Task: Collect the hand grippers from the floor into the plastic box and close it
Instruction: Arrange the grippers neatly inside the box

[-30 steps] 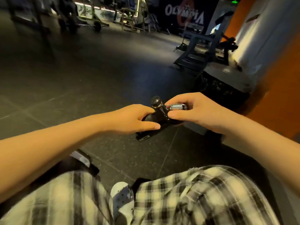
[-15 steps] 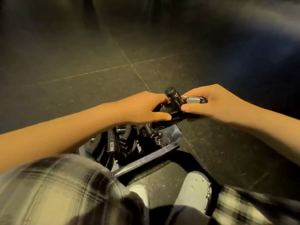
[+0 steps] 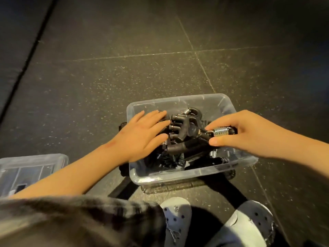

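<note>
Black hand gripper [image 3: 192,130] crosswise over plastic box [image 3: 178,175]; right hand [image 3: 249,134] pinches its spring end, left hand [image 3: 144,134] spread flat.

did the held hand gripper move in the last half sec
Yes. Against the plastic box, the hand gripper has come down from above the rim onto the pile inside; the right hand still pinches its spring.

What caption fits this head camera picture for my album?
Left hand rests on the hand grippers in the plastic box; right hand pinches one hand gripper by its spring.
</note>
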